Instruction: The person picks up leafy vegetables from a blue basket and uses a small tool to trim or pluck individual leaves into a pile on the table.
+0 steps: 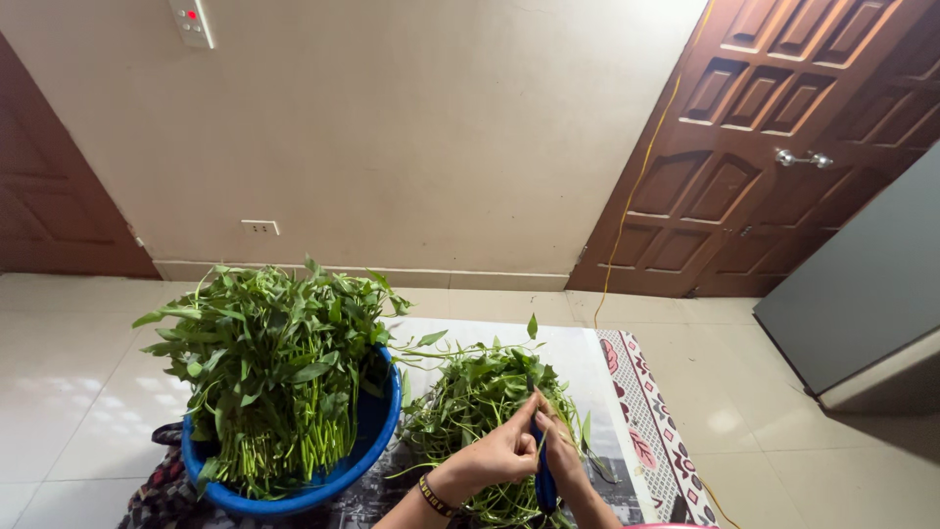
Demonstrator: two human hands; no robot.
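Left of the pile of loose greens (pixel 480 411) I see a blue basin (pixel 377 431) heaped with leafy stalks (pixel 274 362). My left hand (pixel 499 456), a dark band at the wrist, pinches a green stem (pixel 534 377) rising from that pile. My right hand (pixel 560 453), touching the left, grips a blue tool (pixel 544 485). Right of the pile lies a patterned mat (pixel 641 421).

The picture's lower edge cuts off both forearms just below the left hand (pixel 494 458) and right hand (pixel 560 453). The slim blue tool (pixel 544 482) in their grip is mostly hidden. Left of the grip, the round blue plastic basin (pixel 377 431) loses its base to that edge.
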